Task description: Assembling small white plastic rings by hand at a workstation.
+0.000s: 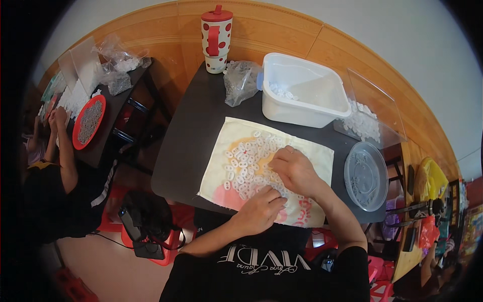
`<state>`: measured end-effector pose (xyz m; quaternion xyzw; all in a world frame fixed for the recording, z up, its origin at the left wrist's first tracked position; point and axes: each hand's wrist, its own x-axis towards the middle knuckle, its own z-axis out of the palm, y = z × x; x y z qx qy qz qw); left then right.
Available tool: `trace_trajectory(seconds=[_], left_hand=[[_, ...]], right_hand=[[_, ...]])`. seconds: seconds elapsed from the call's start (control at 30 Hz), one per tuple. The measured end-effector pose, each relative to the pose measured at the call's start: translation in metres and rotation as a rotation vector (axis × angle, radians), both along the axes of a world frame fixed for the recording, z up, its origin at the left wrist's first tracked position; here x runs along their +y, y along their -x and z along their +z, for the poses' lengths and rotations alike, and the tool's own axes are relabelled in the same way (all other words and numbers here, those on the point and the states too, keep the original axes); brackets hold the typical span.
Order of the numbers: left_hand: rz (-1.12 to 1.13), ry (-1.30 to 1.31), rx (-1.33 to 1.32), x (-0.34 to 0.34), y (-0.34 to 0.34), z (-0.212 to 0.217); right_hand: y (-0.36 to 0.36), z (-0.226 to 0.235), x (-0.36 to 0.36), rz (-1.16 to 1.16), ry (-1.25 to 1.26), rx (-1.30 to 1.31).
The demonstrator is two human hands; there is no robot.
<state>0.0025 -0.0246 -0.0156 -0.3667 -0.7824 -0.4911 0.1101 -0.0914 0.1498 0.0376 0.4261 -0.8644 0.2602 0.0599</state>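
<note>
A cream cloth (312, 156) with orange and pink print lies on a dark table (196, 131). Several small white plastic pieces (246, 161) are spread over its middle. My left hand (261, 209) rests on the cloth's near edge, fingers curled over pieces; whether it holds one I cannot tell. My right hand (294, 168) lies palm down just beyond it, its fingertips pressing among the white pieces.
A white plastic tub (302, 90) with a few pieces stands behind the cloth, beside a clear bag (240, 80) and a red-dotted cup (217, 40). A clear round lid (366, 176) and clear tray (372, 110) sit right. Another person (55, 166) works at a left table with a red dish (89, 122).
</note>
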Motion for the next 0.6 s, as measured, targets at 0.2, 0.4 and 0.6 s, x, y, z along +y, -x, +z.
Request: trace_trajectory(seconds=[0.2,0.4,0.6], left_hand=[[-0.001,0.020,0.003,0.000,0.000,-0.001],[0.020,0.000,0.008,0.001,0.000,0.001],[-0.010,0.026,0.004,0.000,0.000,0.002]], right_hand=[[0.013,0.014,-0.018,0.016,-0.054,0.126],[0.017,0.003,-0.027,0.071,-0.142,0.150],[0.000,0.010,0.015,0.078,-0.185,0.050]])
